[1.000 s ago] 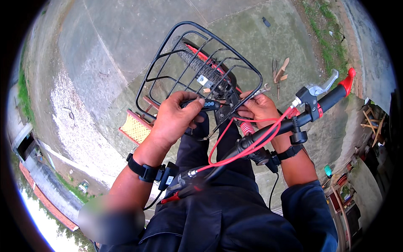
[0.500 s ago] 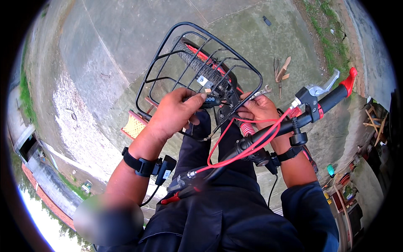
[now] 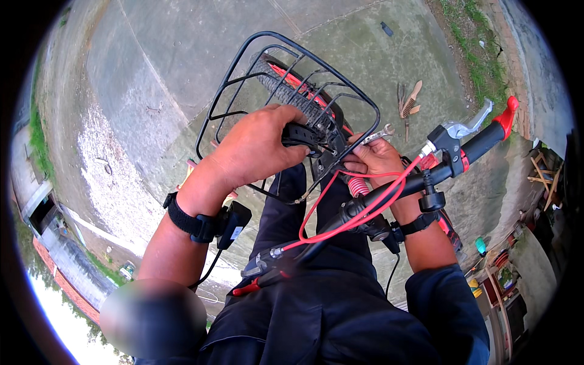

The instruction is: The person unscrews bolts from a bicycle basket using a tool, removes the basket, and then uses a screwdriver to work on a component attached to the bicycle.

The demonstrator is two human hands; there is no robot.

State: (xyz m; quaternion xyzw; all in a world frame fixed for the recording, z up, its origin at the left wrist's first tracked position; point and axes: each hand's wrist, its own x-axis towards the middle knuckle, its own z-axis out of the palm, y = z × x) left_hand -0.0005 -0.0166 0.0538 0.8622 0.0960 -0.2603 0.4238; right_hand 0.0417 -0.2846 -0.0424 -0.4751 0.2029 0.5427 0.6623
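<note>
My left hand [image 3: 261, 143] is closed around a black-handled tool [image 3: 297, 135] that looks like a folding hex key set. It reaches into the black wire basket [image 3: 242, 45], and the tool's far end meets the basket's mount. Whether its tip sits in a bolt cannot be made out. On the other side of the mount, my right hand [image 3: 378, 159] pinches a silver wrench [image 3: 378, 134], its open jaw pointing up and right. The wrench's other end is hidden by the bracket and fingers. Behind the basket bars shows the bicycle's front wheel [image 3: 283, 91], knobby with a red rim.
The black handlebar [image 3: 420, 180] crosses below my right hand, with brake levers and looping red cables [image 3: 359, 225]. On the concrete lie a wooden-handled wire brush [image 3: 412, 97] and slim tools. Assorted items and a crate [image 3: 538, 170] lie at the right edge.
My left hand has turned over the black-handled tool, rising and shifting slightly, so its back now covers more of the handle. My right hand and the wrench have stayed nearly still.
</note>
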